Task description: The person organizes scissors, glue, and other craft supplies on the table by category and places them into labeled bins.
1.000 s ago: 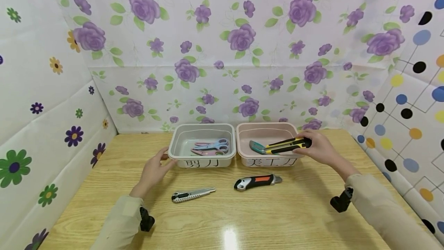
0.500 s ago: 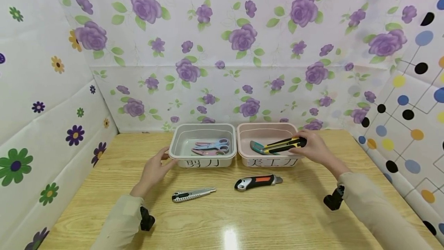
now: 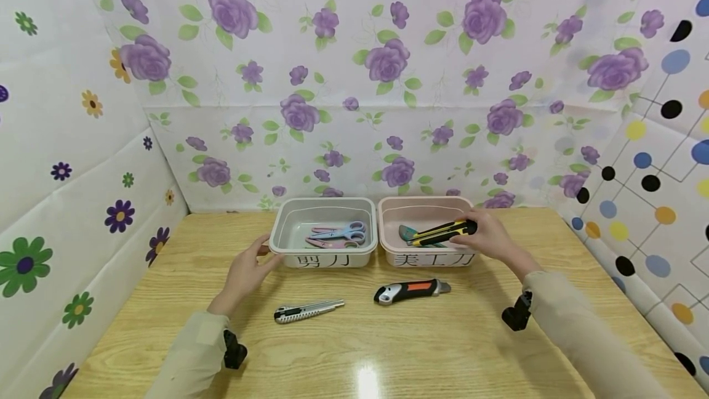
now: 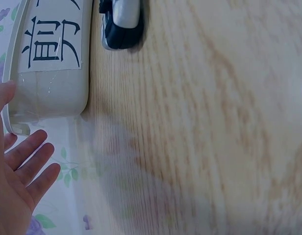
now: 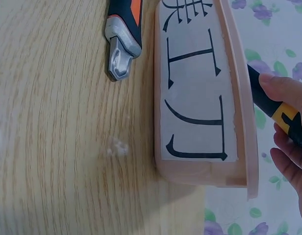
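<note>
My right hand grips the black handle end of a yellow-and-black utility knife. The knife's other end slants down into the pink bin, over a teal-handled cutter lying inside. In the right wrist view, thumb and fingers hold the yellow-and-black knife above the bin's rim. My left hand is at the left front corner of the grey-white bin. In the left wrist view, its thumb touches the rim and the other fingers are spread, loosely extended.
Blue scissors and pink scissors lie in the grey-white bin. On the wooden table, in front of the bins, are a silver-and-black utility knife and a black-and-orange one. A flowered cloth hangs behind.
My right hand has moved left and slightly down with the yellow-and-black utility knife, bringing it further over and into the pink bin. The left hand has stayed at its bin.
</note>
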{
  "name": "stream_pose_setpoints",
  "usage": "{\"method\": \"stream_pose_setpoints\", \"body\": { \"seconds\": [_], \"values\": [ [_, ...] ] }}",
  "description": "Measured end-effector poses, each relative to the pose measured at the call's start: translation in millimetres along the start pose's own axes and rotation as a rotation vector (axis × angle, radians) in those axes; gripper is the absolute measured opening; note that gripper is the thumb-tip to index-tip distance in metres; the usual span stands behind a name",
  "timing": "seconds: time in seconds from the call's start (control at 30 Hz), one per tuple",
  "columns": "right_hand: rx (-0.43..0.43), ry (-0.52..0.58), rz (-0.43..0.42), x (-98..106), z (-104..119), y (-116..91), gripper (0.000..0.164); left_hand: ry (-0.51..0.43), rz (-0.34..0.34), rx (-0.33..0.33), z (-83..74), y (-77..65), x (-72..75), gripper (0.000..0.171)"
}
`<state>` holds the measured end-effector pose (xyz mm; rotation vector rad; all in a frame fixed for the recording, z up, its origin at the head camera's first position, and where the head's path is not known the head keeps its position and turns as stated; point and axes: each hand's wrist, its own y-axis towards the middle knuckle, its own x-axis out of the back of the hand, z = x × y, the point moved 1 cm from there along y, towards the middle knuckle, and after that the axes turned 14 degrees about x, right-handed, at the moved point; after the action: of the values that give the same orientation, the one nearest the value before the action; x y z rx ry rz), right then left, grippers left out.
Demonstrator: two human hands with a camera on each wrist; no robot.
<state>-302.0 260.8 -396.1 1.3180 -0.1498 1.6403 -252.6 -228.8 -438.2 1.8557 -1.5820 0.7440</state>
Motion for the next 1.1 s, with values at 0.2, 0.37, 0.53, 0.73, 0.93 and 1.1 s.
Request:
{"method": "stream_pose_setpoints", "body": {
  "seconds": [0.2, 0.37, 0.53, 0.73, 0.93, 1.1],
  "values": [
    [-0.033, 0.015, 0.02, -5, -1, 3, 0.045, 0.005, -0.005, 0.0, -0.1, 0.6, 0.9, 0.063],
    [-0.027, -0.003, 0.037, -9, -2, 4, 0.046, 0.001, -0.009, -0.01, 0.7, 0.2, 2.0, 0.062],
    [-0.007, -0.017, 0.032, -14, -4, 5, 0.046, -0.006, -0.006, -0.009, 0.8, -0.2, 1.6, 0.061],
    [-0.02, 0.013, 0.036, -18, -6, 7, 0.048, -0.007, 0.002, 0.0, -0.1, -1.0, 0.8, 0.062],
    [-0.007, 0.011, 0.05, -18, -11, 7, 0.049, 0.0, -0.002, 0.003, 0.2, -0.2, 1.1, 0.063],
    [-0.02, 0.031, 0.067, -18, -14, 5, 0.051, 0.005, -0.001, 0.001, 0.5, -0.3, 1.3, 0.064]
  ]
}}
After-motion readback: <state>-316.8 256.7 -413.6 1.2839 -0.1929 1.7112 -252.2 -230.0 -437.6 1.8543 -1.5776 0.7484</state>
